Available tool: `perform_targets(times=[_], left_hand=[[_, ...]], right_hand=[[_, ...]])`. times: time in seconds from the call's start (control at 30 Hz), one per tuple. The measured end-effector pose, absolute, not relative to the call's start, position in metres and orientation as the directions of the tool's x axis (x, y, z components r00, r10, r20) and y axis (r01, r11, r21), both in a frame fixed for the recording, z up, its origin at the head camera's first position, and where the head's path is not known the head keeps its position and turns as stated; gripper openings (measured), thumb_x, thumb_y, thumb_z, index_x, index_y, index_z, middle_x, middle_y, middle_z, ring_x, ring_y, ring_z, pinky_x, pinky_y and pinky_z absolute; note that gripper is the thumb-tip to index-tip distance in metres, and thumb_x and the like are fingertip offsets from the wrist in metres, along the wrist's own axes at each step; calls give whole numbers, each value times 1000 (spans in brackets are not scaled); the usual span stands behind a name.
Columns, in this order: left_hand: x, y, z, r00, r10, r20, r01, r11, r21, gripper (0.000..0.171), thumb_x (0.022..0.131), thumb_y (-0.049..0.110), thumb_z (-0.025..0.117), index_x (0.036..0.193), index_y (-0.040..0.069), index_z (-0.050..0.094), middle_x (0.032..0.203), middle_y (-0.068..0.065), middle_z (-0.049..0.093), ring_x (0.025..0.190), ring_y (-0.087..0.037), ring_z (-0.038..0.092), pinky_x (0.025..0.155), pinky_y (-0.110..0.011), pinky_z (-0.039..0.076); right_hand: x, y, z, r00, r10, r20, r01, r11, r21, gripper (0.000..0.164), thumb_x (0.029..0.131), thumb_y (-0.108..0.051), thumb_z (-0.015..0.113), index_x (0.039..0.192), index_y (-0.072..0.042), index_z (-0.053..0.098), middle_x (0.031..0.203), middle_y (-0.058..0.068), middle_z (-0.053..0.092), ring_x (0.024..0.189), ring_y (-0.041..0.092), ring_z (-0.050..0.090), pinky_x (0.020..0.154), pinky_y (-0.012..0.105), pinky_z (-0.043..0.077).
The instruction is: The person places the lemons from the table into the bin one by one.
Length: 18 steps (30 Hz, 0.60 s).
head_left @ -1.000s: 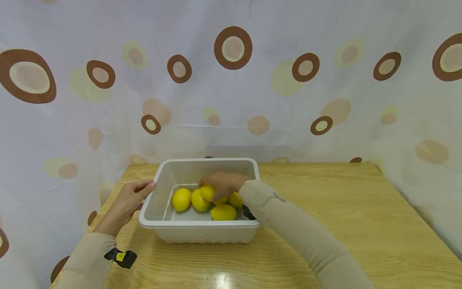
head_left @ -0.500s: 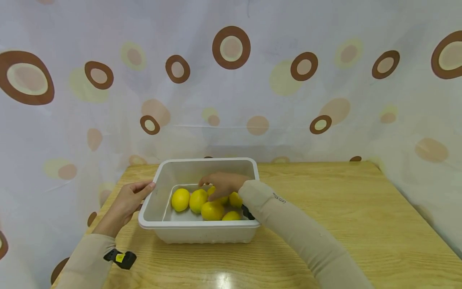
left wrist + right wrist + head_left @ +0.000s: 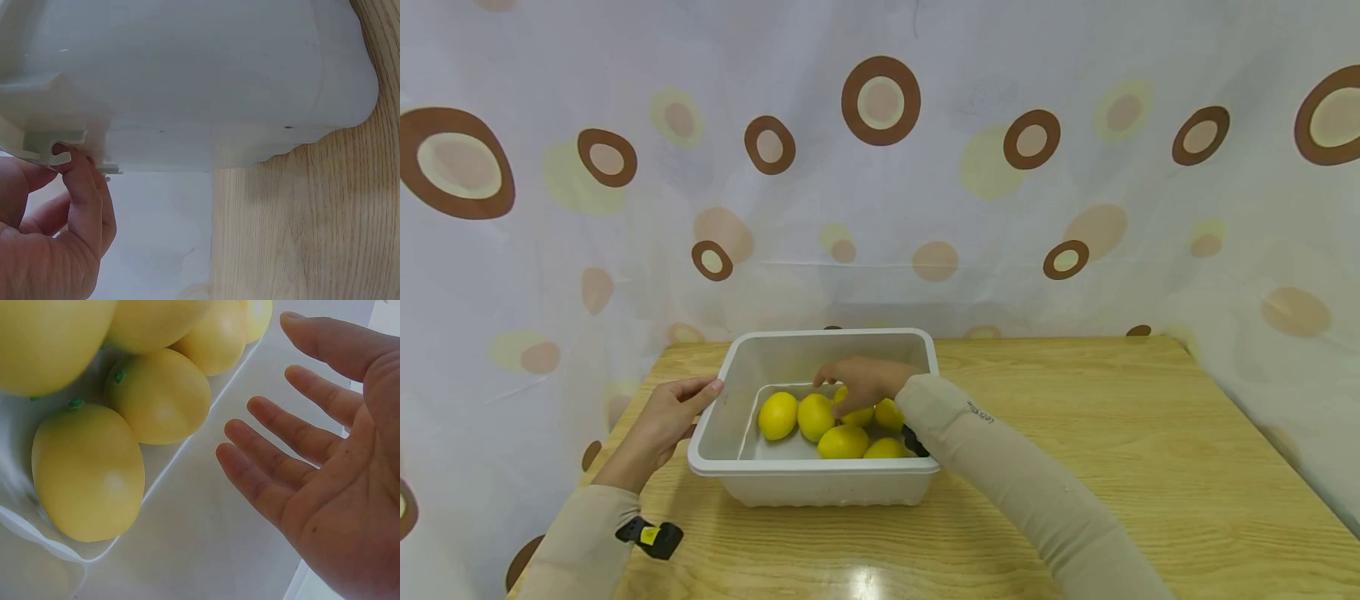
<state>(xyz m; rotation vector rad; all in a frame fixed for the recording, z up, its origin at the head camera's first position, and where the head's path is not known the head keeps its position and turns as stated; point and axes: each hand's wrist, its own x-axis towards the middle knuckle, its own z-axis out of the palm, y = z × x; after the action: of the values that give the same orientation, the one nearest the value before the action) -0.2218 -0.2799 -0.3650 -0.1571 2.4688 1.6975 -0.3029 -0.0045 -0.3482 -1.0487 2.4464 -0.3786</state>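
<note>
A white plastic tub stands on the table with several yellow lemons lying on its floor, among them one lemon at the left and another lemon near the front wall. My left hand grips the tub's left rim, thumb on top; in the left wrist view its fingers curl under the rim. Inside the tub, above the lemons, hovers my right hand. The right wrist view shows its fingers spread, holding nothing, beside a lemon. That hand partly hides the lemons behind it in the head view.
The wooden table extends to the right of the tub. Behind it hangs a pale curtain printed with brown rings and spots. High tub walls surround the right hand, whose sleeve crosses the right rim.
The right hand has let go of a lemon, which now lies near the tub's front wall. Neighbouring lemons have shifted slightly. My left hand stays on the rim.
</note>
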Motion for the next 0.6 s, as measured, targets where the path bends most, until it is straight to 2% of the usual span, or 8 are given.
perform_targets(times=[0.33, 0.5, 0.6], left_hand=[[-222, -279, -365, -985, 6, -175, -161, 352, 922, 61, 99, 36, 51, 143, -5, 38, 136, -25, 49, 101, -11, 59, 81, -34, 57], [-222, -279, -366, -984, -10, -176, -167, 370, 914, 61, 99, 37, 51, 142, -5, 40, 132, -22, 52, 99, -10, 59, 81, -33, 57], [-222, -278, -366, -985, -17, -173, -167, 382, 909, 61, 99, 37, 52, 142, -4, 41, 131, -21, 53, 98, -10, 59, 80, -33, 57]], right_hand=[[-304, -2, -346, -606, -754, -253, -629, 649, -427, 49, 93, -19, 65, 139, -11, 49, 141, 10, 49, 130, 27, 45, 109, 41, 36], [-304, 0, -339, -592, -786, -180, -622, 588, -518, 44, 97, -24, 58, 138, -13, 49, 142, 10, 49, 128, 31, 46, 106, 43, 40], [-304, 5, -328, -588, -802, -109, -635, 540, -552, 40, 99, -23, 55, 137, -13, 50, 140, 7, 50, 128, 28, 46, 105, 41, 41]])
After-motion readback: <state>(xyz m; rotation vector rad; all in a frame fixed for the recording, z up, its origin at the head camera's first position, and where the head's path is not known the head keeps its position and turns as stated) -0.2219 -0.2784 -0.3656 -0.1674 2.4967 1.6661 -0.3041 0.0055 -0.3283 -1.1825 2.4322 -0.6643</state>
